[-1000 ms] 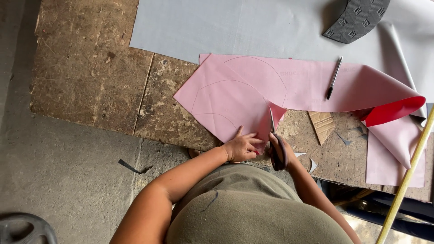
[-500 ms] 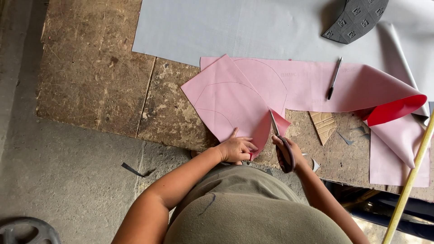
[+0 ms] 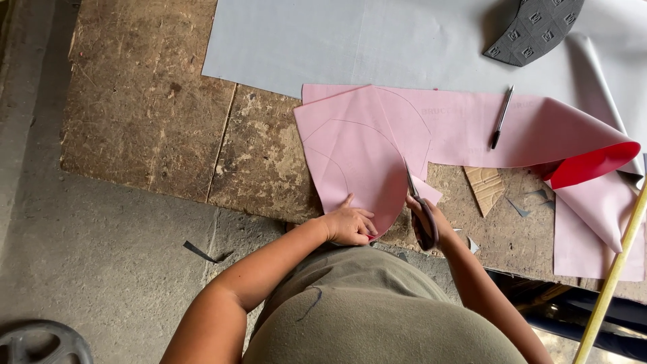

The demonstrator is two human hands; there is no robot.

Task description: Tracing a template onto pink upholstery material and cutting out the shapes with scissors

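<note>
Closest to the person, the left hand (image 3: 349, 226) presses flat on the near edge of the pink sheet (image 3: 357, 158), pinning it to the worn board (image 3: 168, 128). Just beside it, the right hand (image 3: 426, 219) is closed around the scissors (image 3: 416, 202), blades pointing away along a drawn curve. This looks like mid-cut; following that arc would call for turning the sheet. Beyond the blades lie a pen (image 3: 502, 116) and grey sheet (image 3: 350, 40).
</note>
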